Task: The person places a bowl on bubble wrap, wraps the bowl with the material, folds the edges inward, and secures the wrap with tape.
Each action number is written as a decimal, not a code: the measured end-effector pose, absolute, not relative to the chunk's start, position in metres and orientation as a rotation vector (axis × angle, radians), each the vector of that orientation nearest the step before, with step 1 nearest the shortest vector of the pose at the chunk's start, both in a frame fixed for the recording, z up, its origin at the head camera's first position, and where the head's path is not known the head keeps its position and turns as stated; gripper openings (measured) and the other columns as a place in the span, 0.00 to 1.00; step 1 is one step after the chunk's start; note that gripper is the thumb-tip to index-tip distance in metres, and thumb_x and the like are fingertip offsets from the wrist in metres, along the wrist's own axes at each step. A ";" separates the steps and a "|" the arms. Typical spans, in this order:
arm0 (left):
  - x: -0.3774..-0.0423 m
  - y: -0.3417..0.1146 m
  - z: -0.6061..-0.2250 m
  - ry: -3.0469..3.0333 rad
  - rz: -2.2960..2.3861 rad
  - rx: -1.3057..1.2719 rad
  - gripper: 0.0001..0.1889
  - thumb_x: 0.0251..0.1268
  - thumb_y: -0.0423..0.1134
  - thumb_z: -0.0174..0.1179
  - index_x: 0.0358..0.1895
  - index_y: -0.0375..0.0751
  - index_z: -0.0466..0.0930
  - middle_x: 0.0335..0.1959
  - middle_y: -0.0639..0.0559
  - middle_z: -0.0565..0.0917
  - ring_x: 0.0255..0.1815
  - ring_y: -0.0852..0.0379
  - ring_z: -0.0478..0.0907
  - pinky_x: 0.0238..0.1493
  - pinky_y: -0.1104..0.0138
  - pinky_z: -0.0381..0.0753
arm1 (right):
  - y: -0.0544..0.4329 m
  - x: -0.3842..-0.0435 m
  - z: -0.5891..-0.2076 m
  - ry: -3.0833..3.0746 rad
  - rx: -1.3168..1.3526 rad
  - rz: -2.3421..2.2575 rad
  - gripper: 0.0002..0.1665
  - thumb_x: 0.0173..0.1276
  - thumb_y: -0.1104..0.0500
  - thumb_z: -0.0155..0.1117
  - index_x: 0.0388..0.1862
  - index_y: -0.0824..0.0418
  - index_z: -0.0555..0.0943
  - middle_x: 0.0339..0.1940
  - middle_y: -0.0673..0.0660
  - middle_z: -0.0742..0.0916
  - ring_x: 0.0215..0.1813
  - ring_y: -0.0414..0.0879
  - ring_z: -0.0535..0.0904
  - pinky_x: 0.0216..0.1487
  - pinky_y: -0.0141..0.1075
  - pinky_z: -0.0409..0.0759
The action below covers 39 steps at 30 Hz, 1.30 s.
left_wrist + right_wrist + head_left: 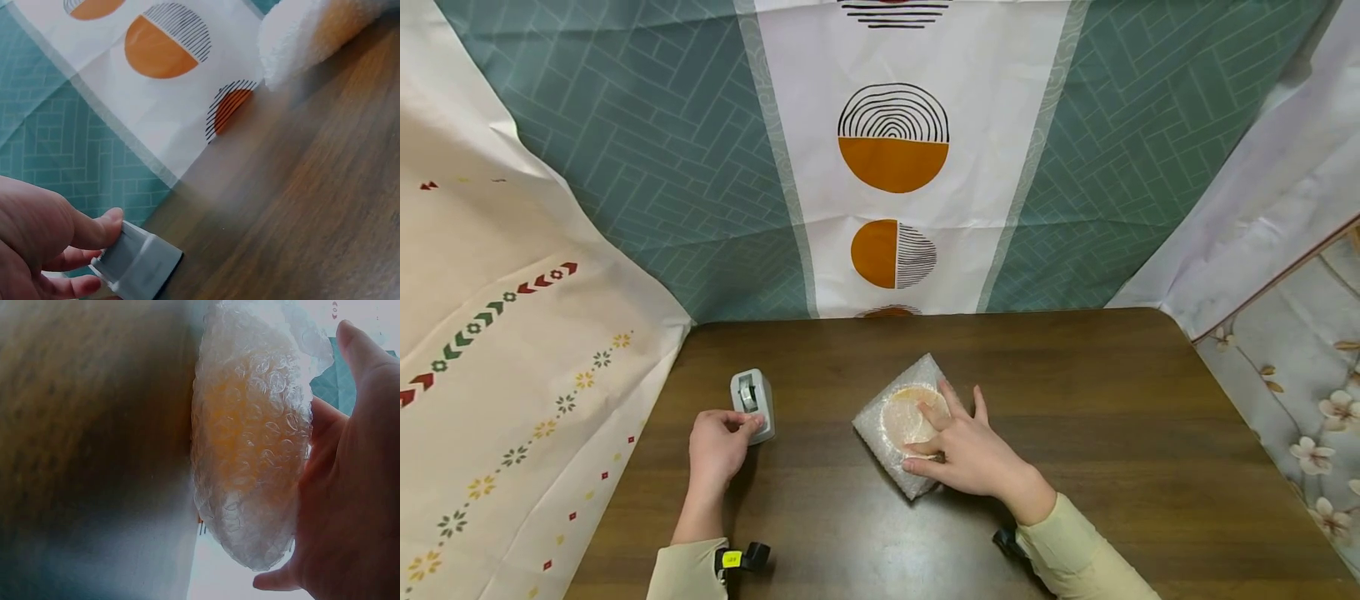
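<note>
A grey tape dispenser (763,392) with a roll of tape in it stands on the left part of the table. My left hand (721,446) pinches its near end between thumb and fingers; whether a tape end lies between the fingertips is too small to tell. In the left wrist view the thumb (103,230) meets the dispenser's edge (147,262). Near the table's middle lies a bubble-wrapped package (880,417) with a round, yellowish thing inside. Across its right side rests my right hand (973,454), fingers spread. The right wrist view shows the bubble wrap (250,437) close up beside the palm.
The brown wooden table (1112,400) extends to the right of the package. A green and white patterned cloth (895,50) hangs behind its far edge, and a cream cloth (535,350) borders the left side. A floral cloth (1300,400) hangs at the right.
</note>
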<state>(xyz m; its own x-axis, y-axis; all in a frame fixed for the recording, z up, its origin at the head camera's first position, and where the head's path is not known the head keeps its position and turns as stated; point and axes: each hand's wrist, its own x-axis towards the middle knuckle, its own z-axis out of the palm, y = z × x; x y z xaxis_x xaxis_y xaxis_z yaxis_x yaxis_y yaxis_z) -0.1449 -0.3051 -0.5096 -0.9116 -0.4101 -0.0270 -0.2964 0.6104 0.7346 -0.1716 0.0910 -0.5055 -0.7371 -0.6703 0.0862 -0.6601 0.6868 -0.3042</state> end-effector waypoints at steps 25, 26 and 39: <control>-0.164 -0.320 -0.498 -2.742 -1.267 0.699 0.26 0.75 0.53 0.66 0.50 0.27 0.84 0.49 0.33 0.82 0.44 0.42 0.76 0.35 0.62 0.76 | 0.090 -0.171 -0.506 2.870 -1.110 -0.489 0.32 0.76 0.21 0.49 0.55 0.33 0.92 0.79 0.62 0.75 0.86 0.74 0.47 0.71 0.84 0.38; -0.163 -0.320 -0.497 -2.735 -1.266 0.700 0.27 0.77 0.54 0.64 0.51 0.26 0.84 0.49 0.32 0.82 0.44 0.42 0.76 0.35 0.62 0.76 | 0.090 -0.171 -0.506 2.868 -1.109 -0.488 0.32 0.76 0.21 0.49 0.55 0.33 0.92 0.79 0.62 0.75 0.86 0.74 0.46 0.71 0.84 0.38; -0.159 -0.303 -0.491 -2.621 -1.075 0.636 0.19 0.81 0.42 0.55 0.48 0.23 0.83 0.49 0.27 0.78 0.50 0.32 0.75 0.54 0.41 0.74 | 0.089 -0.172 -0.508 2.852 -1.109 -0.505 0.33 0.76 0.20 0.48 0.56 0.33 0.92 0.80 0.61 0.74 0.87 0.72 0.44 0.69 0.86 0.37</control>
<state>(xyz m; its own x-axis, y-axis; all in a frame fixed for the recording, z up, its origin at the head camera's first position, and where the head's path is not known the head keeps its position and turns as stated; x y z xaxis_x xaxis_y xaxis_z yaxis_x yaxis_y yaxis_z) -0.1590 -0.3027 -0.4909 -0.8771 -0.4774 0.0532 -0.3025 0.6349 0.7109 -0.1718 0.0893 -0.5084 -0.7435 -0.6640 0.0798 -0.6511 0.6913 -0.3133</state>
